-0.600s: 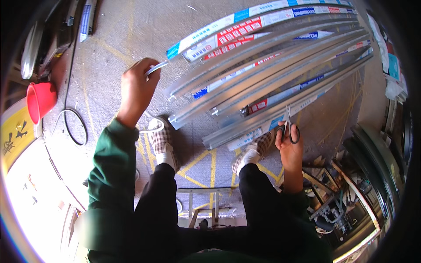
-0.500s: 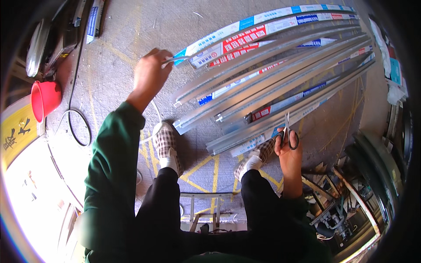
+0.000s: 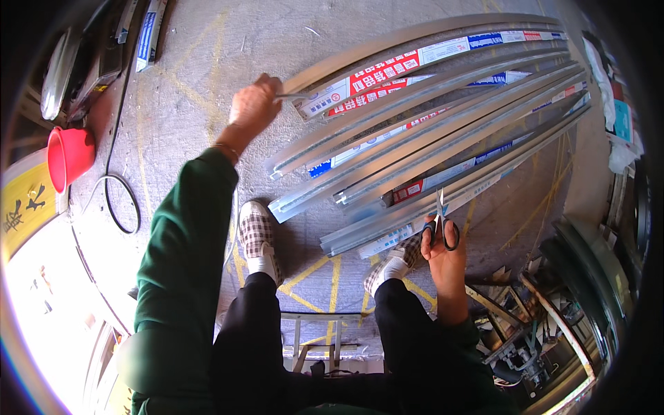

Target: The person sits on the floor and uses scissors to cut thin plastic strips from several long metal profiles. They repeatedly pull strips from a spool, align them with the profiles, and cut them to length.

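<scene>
Several long metal profiles (image 3: pixel 415 135) lie side by side on the floor, some faced with printed red, white and blue film (image 3: pixel 387 67). My left hand (image 3: pixel 256 104) is closed at the near end of the farthest metal profile (image 3: pixel 387 43), gripping a thin grey edge there. That profile shows a bare metal face upward. My right hand (image 3: pixel 446 263) holds black-handled scissors (image 3: pixel 440 225), fingers in the loops. The blades point away from me, slightly apart, in front of the nearest profiles.
A red bucket (image 3: pixel 69 158) and a looped black cable (image 3: pixel 121 225) are at the left. My checked shoes (image 3: pixel 257 232) stand close to the profiles' near ends. Below lies a metal frame (image 3: pixel 318 317); machinery and a rusty frame (image 3: pixel 564 315) crowd the lower right.
The farthest profile has turned, its blue and white printed face giving way to bare metal. My left hand has shifted slightly right; the scissors have moved slightly left and nearer to me.
</scene>
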Available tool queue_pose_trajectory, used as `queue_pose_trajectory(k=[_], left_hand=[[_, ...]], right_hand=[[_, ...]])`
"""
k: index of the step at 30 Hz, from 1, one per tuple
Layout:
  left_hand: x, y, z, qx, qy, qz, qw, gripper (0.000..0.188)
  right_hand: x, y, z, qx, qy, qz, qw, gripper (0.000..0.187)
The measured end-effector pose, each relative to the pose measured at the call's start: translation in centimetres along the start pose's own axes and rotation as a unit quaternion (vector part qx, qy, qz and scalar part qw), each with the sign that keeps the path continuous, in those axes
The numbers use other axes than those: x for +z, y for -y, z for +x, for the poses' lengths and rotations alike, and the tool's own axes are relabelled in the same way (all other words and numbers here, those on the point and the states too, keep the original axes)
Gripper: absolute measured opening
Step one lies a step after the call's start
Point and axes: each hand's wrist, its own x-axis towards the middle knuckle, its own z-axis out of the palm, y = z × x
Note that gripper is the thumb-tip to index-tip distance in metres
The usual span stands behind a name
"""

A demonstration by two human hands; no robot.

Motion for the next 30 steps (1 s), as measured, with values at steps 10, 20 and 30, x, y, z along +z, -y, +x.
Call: queue_pose_trajectory(k=[10, 20, 30], left_hand=[[-1.7, 5.1, -0.1, -0.104, -0.084, -0.13, 0.982, 0.019], [-1.8, -6.2, -0.2, 0.107, -0.041, -0.034, 0.993, 0.053], [-2.9, -2.4, 1.9, 0.083, 0.098, -0.175, 0.976, 0.035]], right_hand=[[1.3, 0.1, 0.2, 0.007, 0.025, -0.007, 1.0, 0.046], [3.3, -0.2, 1.0, 0.023, 0.039, -0.007, 0.999, 0.045], [3.0, -0.1, 1.2, 0.032, 0.071, -0.016, 0.997, 0.042]])
